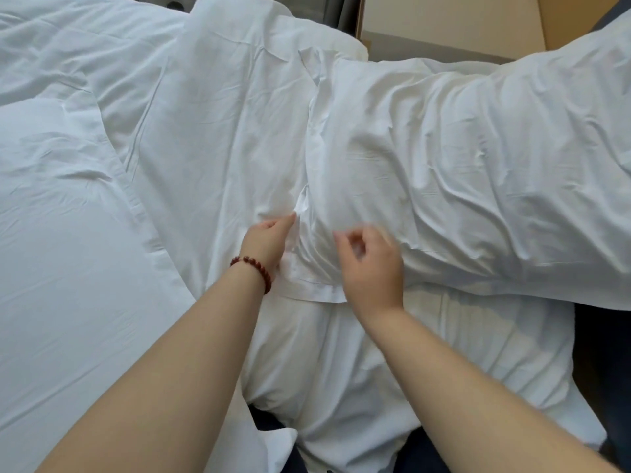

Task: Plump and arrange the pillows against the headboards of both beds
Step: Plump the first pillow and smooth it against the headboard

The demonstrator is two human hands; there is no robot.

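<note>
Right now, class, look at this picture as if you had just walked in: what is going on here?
A person is working on a white pillow with both bare hands. The left hand, which wears a red bead bracelet, is at the bunched open end of the pillowcase. The right hand is over the pillow's near corner, too blurred to show its grip. The pillow lies across a second pillow, beside a rumpled white duvet.

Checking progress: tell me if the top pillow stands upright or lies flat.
Lies flat: the top pillow rests across the lower pillow.
</note>
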